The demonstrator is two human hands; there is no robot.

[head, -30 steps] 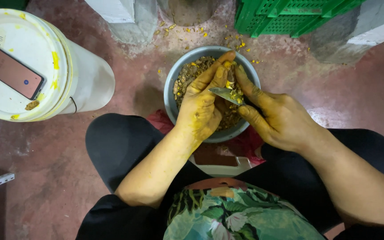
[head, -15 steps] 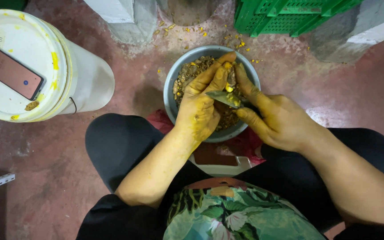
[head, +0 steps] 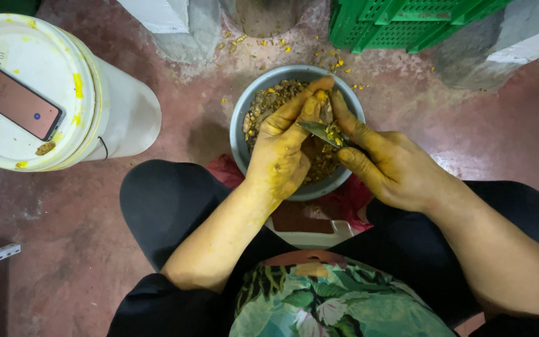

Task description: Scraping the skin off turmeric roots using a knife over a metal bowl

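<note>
Item: left hand [head: 280,153], fingers closed round a small yellow piece [head: 322,97] held over the bowl [head: 244,118]. Item: right hand [head: 391,165], fingers closed on a knife [head: 319,131], blade lying across toward the left thumb. Bowl: grey, on the floor [head: 63,249] between the knees, holding brownish-yellow peelings. Both hands stained yellow and likely slick. Hazards, as judged: blade edge points at the left thumb, so a slip on the small piece could nick it; a loosened grip would drop the piece among the peelings. Nearby: white bucket [head: 120,118] with phone [head: 20,103] on its lid, within reach of stained fingers; scraps [head: 282,45] scattered beyond the bowl.
</note>
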